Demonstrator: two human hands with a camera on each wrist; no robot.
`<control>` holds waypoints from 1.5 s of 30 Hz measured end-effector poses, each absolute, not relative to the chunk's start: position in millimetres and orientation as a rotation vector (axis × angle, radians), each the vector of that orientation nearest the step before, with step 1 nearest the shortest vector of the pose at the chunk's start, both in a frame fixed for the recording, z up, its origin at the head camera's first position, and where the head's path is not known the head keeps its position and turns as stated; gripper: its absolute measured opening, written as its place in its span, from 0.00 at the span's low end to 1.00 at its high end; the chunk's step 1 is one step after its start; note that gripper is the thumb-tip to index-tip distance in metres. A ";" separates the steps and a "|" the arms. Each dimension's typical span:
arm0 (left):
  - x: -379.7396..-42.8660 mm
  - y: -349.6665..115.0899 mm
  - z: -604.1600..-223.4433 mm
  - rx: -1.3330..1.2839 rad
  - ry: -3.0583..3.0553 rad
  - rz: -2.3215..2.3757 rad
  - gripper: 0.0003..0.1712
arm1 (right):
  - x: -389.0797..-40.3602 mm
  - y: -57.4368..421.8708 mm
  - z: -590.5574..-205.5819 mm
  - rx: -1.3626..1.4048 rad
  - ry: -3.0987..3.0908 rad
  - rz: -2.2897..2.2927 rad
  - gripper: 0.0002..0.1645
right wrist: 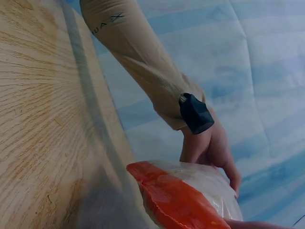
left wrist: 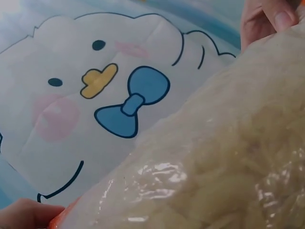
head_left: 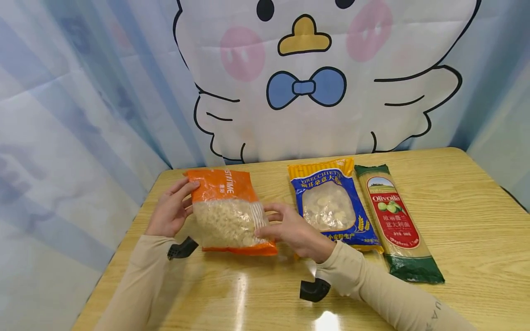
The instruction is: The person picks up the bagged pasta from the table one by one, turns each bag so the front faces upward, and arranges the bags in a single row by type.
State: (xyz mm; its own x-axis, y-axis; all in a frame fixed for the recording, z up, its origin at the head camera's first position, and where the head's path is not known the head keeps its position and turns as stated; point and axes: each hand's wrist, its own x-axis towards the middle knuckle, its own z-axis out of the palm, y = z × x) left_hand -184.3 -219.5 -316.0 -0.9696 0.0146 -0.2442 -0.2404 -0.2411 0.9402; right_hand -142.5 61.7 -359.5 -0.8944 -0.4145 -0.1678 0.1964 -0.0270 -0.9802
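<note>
An orange and clear plastic bag of pasta is held between both hands, tilted up off the table. My left hand grips its upper left edge, thumb on the orange band. At the lower right edge, my right hand pinches the bag, thumb on the front and fingers behind. The pale pasta pieces show through the clear film in the left wrist view. The bag's orange end appears low in the right wrist view.
A blue and yellow bag of orecchiette lies on the wooden table, right of the held bag. Beside it lies a long green-ended spaghetti pack. A curtain with a cartoon bird hangs behind the table.
</note>
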 end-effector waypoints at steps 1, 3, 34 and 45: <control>-185.3 -219.4 -316.9 -0.278 1.833 2.327 0.40 | -142.1 61.4 -360.0 -0.227 1.847 -1.970 0.40; -187.4 -219.3 -318.9 -0.279 1.849 2.306 0.41 | -141.3 61.0 -361.2 -0.222 1.859 -1.961 0.41; -214.9 -218.7 -369.4 -0.278 1.844 2.063 0.43 | -134.8 52.8 -384.2 -0.051 1.873 -1.901 0.33; -223.1 -222.7 -379.5 -0.258 1.849 1.997 0.44 | -137.9 53.4 -385.3 -0.042 1.894 -1.876 0.32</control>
